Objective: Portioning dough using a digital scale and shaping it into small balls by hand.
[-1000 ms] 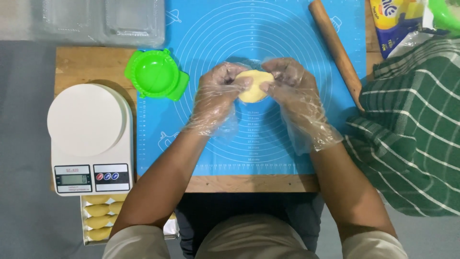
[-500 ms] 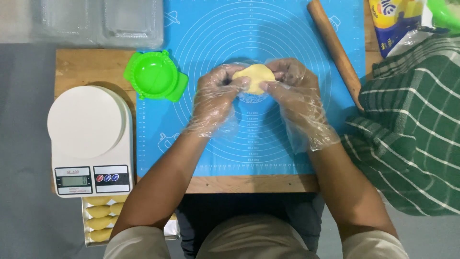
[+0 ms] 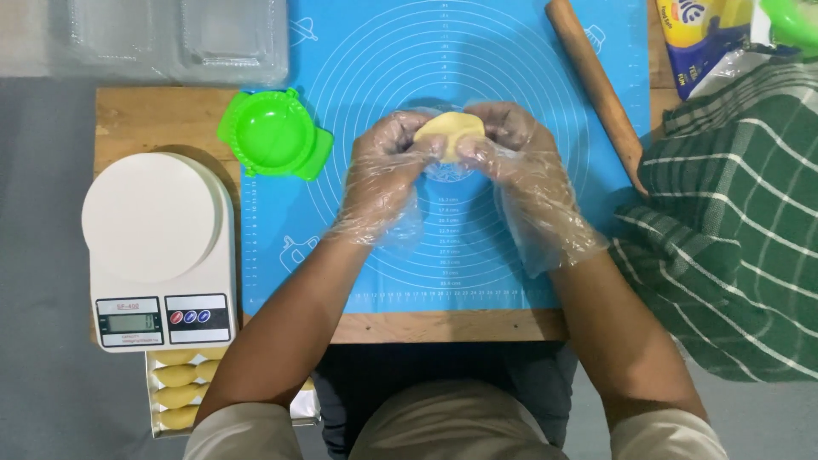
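Over a blue silicone mat (image 3: 383, 51) on a wooden worktop (image 3: 153, 119), a person's gloved left hand (image 3: 381, 175) and right hand (image 3: 520, 170) both pinch a pale yellow dough disc (image 3: 450, 135), held between the fingertips with its long axis running hand to hand. Left of the left hand sit a white scale (image 3: 158, 247) and a green press (image 3: 274, 135); beyond the right hand, a rolling pin (image 3: 596, 85) and a yellow-and-blue package (image 3: 703, 34).

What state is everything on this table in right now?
Dough piece: pinched between both hands above the mat.
Left hand: gloved, gripping dough.
Right hand: gloved, gripping dough.
Green mould: open, empty.
Scale: platform bare.
Rolling pin: lying untouched.
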